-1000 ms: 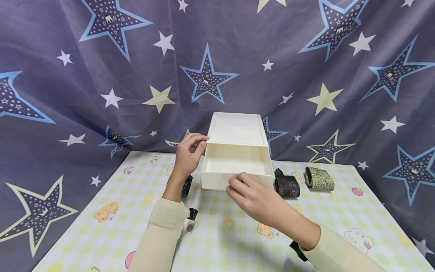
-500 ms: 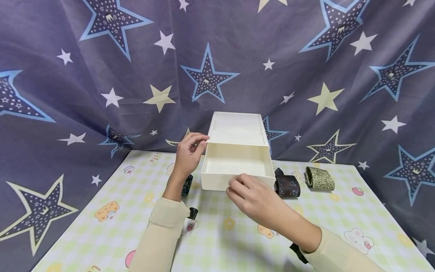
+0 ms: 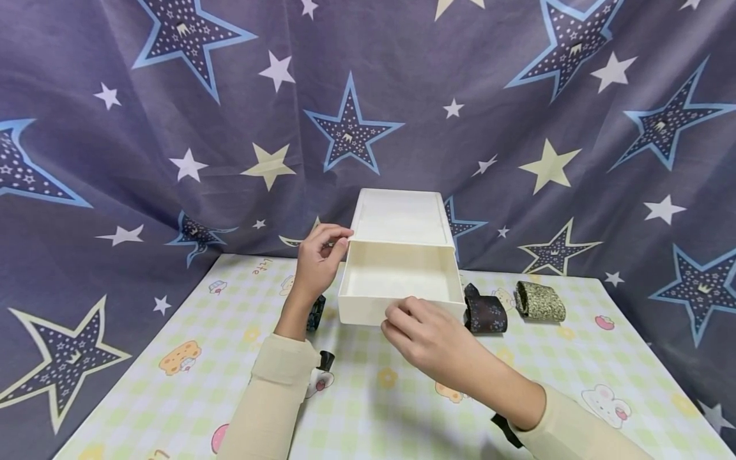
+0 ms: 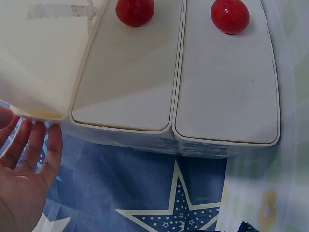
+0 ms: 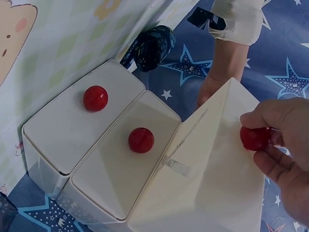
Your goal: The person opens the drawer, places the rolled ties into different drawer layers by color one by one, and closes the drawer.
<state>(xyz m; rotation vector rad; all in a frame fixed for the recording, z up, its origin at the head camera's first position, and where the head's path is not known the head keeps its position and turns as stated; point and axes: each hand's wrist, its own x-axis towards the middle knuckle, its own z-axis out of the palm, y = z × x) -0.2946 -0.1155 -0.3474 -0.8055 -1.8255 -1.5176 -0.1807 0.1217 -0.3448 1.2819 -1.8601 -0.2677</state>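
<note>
1. Right wrist view: the right hand (image 3: 428, 335) pinches a red knob (image 5: 255, 138) between thumb and fingers. The knob looks smooth and round, so a sharp tug could make the fingers slip off it.

2. That knob sits on the front of the top drawer (image 3: 363, 309), which stands well out of its slot, toward the person. Pulled too far, it could lose its support at the back, tilt down and drop.

3. The left hand (image 3: 319, 259) rests at the upper left edge of the white cabinet (image 3: 402, 217), its fingers fairly straight and touching, not wrapped round. So light a hold may let the cabinet slide or tip forward if the drawer sticks.

4. The cabinet stands on the table (image 3: 224, 364), its two lower drawers (image 4: 128, 82) pushed in. If it twists, it could knock the dark roll of cloth (image 3: 486, 314) just beside its right side, and perhaps loosen it.

5. The greenish roll (image 3: 540, 302) lies farther right, apart from the cabinet, and seems at less risk.
</note>
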